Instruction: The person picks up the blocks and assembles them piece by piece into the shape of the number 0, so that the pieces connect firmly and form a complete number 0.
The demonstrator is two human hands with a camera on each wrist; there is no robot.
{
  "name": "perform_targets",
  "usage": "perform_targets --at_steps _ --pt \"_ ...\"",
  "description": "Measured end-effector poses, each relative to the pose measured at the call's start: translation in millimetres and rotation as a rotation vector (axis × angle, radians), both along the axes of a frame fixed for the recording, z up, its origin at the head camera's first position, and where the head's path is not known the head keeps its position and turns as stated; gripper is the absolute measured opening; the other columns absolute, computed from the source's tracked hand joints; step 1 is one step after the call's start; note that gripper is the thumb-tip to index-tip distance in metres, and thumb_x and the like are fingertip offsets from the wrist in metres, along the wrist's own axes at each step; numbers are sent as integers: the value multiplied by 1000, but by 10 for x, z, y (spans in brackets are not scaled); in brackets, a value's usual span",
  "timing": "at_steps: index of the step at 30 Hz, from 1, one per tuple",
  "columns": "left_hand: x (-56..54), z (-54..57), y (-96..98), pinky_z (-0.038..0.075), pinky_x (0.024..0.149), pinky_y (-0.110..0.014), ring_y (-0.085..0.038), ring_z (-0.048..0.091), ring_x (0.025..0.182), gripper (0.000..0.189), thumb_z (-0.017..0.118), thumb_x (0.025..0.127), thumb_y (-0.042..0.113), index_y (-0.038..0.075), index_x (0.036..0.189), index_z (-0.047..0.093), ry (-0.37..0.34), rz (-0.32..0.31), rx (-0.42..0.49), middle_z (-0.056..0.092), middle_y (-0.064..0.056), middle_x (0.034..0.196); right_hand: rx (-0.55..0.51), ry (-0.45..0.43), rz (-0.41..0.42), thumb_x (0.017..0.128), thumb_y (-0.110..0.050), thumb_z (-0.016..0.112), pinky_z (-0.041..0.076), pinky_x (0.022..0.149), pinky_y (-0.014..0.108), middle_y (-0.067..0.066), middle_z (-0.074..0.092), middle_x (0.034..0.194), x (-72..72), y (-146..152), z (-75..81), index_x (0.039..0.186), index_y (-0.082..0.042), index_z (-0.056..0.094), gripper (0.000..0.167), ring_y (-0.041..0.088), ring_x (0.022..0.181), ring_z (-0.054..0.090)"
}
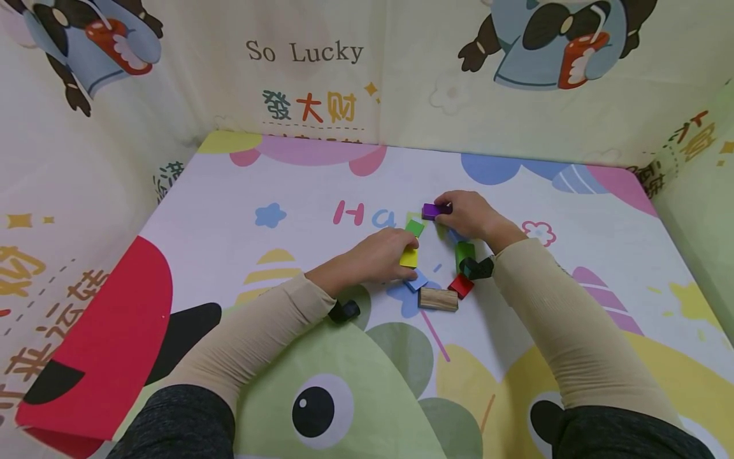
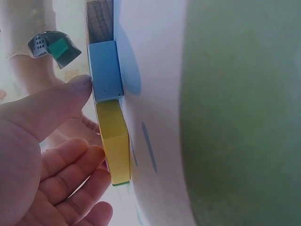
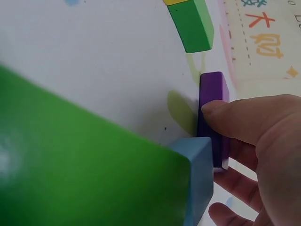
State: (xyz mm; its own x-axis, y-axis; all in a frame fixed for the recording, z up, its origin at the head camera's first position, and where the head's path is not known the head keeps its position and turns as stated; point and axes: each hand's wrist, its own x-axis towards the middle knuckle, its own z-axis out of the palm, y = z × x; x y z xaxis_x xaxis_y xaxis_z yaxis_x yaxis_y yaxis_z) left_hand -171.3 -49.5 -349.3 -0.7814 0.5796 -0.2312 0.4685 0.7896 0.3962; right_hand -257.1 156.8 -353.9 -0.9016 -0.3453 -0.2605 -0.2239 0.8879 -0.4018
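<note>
A ring of small wooden blocks lies on the patterned table. My right hand (image 1: 473,217) pinches a purple block (image 1: 430,211) at the far side, with the thumb on one long face and fingers beyond it. In the right wrist view a blue block (image 3: 202,174) stands close to that purple block. On the ring's left side, my left hand (image 1: 381,255) rests with loosely bent fingers beside a yellow block (image 2: 116,150). Its thumb touches or nearly touches another blue block (image 2: 106,70). A light green block (image 1: 415,227) sits beyond the yellow one.
The near side of the ring has a wood-grain block (image 1: 438,299) and a red block (image 1: 461,286). A darker green block (image 1: 463,250) forms the right side, partly behind the right wrist's camera (image 1: 477,268). Printed cloth walls (image 1: 413,108) enclose the table's back and sides.
</note>
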Motion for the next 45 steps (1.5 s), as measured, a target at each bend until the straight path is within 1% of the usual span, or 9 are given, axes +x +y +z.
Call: perform_targets --at_steps 5,15,21,29,38,45 --pt "1 -1 0 43 101 -30 -21 50 117 58 76 90 37 9 136 57 6 -6 4 59 -5 132 20 2 11 99 -18 61 40 105 52 24 56 133 -7 0 1 141 -1 53 45 37 114 50" --pt "12 -2 -8 44 99 -30 -21 51 115 57 76 90 37 8 135 58 13 -8 12 60 -5 130 -24 2 2 99 -18 62 42 104 50 22 57 130 16 14 -6 140 -1 54 45 36 112 51" --pt "12 -10 -8 44 99 -30 -20 51 114 56 76 90 36 8 135 58 15 -8 12 60 -5 130 -32 7 5 99 -19 62 41 104 51 21 56 131 23 12 -6 139 -3 54 44 35 114 50" --pt "12 -11 -4 45 98 -29 -20 51 114 57 76 90 36 8 136 58 12 -2 4 60 -5 129 -38 -9 -1 99 -19 62 44 101 49 21 57 129 59 1 4 139 -3 54 43 35 113 51" --pt "6 -12 -13 45 97 -29 -20 51 112 57 76 90 37 8 135 58 18 -12 11 60 -5 128 -40 0 34 98 -18 63 44 99 49 22 59 126 75 -10 9 136 -1 55 43 35 110 52" --pt "15 -13 -15 45 97 -29 -20 51 112 57 76 90 36 8 135 58 21 -11 13 60 -5 128 -45 -15 29 98 -18 63 45 99 49 22 58 128 86 -13 -5 137 -1 55 43 35 111 52"
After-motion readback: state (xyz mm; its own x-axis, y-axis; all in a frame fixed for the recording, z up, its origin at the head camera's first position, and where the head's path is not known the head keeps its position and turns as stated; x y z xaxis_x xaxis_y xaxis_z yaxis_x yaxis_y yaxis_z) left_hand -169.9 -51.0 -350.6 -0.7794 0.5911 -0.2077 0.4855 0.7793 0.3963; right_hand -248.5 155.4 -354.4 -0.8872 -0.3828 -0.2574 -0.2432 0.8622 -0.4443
